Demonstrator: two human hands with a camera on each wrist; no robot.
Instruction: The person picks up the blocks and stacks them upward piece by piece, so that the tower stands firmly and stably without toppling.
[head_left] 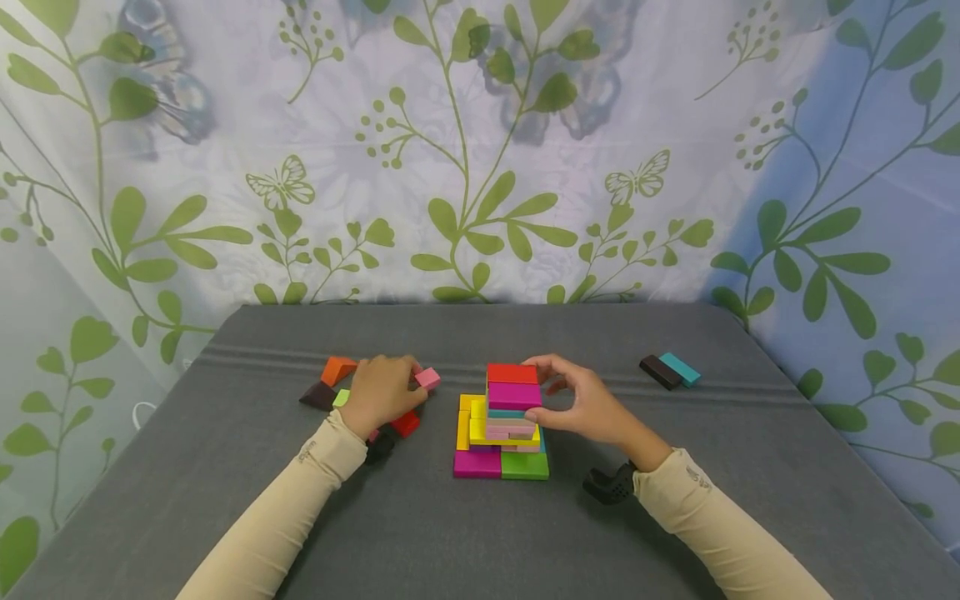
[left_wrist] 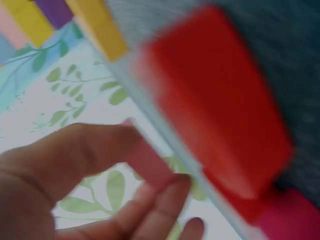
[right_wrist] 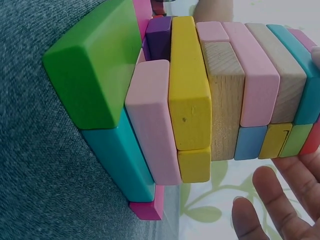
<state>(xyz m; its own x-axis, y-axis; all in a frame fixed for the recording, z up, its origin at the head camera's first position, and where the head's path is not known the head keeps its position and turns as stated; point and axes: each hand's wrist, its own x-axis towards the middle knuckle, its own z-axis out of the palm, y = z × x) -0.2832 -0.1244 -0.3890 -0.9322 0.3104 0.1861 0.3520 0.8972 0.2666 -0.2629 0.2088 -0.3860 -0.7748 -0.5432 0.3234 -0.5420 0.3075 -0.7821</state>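
My left hand (head_left: 378, 390) pinches a small pink block (head_left: 427, 378) between thumb and fingers, raised beside the loose blocks on the left. In the left wrist view the pink block (left_wrist: 152, 167) sits between the thumb and fingertips. A stepped tower of colored wooden blocks (head_left: 513, 396) stands at the middle, with red and magenta pieces on top. My right hand (head_left: 588, 404) holds the tower's upper right side, thumb toward the front and fingers behind. In the right wrist view the lower layers show a green block (right_wrist: 95, 65), a teal block (right_wrist: 122, 160) and yellow blocks (right_wrist: 190, 90).
Left of the tower lie an orange block (head_left: 339, 368), a dark brown block (head_left: 319, 396) and a red block (head_left: 406, 424), partly behind the left hand. Farther right, a dark block (head_left: 660, 372) lies against a teal block (head_left: 680, 369). A patterned curtain (head_left: 480, 150) hangs behind the grey table (head_left: 480, 533).
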